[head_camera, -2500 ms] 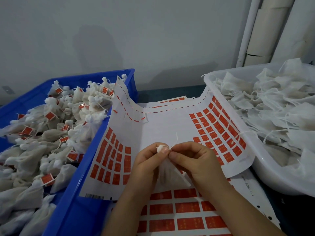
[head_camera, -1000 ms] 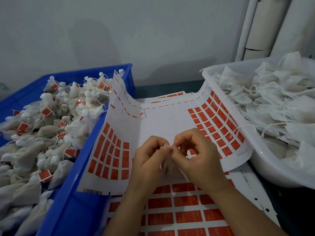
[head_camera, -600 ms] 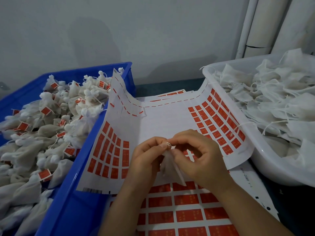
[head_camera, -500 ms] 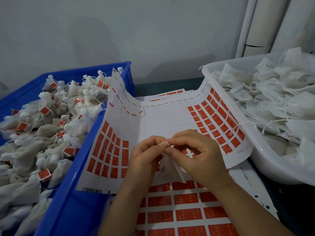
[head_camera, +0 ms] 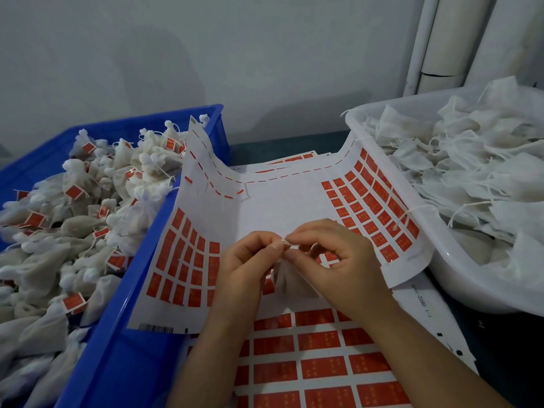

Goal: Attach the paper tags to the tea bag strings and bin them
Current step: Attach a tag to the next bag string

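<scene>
Hands: what do they hold?
— Left hand and right hand pinch the string between curled fingertips; the tea bag hangs beneath them, over the near edge of the tag sheet, between blue crate and white tub.

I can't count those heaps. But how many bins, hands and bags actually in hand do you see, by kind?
blue crate: 1
white tub: 1
hands: 2, left hand and right hand
tea bag pinched between them: 1
Total: 5
</scene>
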### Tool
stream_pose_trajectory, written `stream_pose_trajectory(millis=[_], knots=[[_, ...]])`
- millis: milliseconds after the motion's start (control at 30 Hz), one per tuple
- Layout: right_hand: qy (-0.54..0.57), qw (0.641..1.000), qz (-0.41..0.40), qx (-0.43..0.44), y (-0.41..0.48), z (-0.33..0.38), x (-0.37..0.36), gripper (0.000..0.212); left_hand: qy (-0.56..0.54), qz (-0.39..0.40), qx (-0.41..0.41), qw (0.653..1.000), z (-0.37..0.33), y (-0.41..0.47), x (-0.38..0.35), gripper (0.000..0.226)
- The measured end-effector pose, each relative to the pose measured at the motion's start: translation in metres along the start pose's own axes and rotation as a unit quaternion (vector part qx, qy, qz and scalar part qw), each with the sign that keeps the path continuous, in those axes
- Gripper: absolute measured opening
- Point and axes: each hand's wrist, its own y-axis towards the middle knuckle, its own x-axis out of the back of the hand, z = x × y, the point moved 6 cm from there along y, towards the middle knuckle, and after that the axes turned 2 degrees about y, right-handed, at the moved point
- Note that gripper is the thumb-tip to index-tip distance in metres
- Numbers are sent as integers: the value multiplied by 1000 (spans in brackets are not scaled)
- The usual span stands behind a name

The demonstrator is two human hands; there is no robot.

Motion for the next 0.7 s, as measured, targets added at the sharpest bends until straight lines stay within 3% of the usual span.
stream_pose_trajectory(millis=[267, 467, 700], knots=[[-33, 999, -12, 19, -2, 1, 2, 17, 27, -15, -13, 999, -2, -2, 0, 14], [-11, 999, -32, -6, -2, -1, 6, 4, 137, -41, -50, 989, -7, -4, -2, 17], [17, 998, -44, -38, -2, -4, 8, 11, 158, -48, -59, 985, -8, -5, -1, 13]])
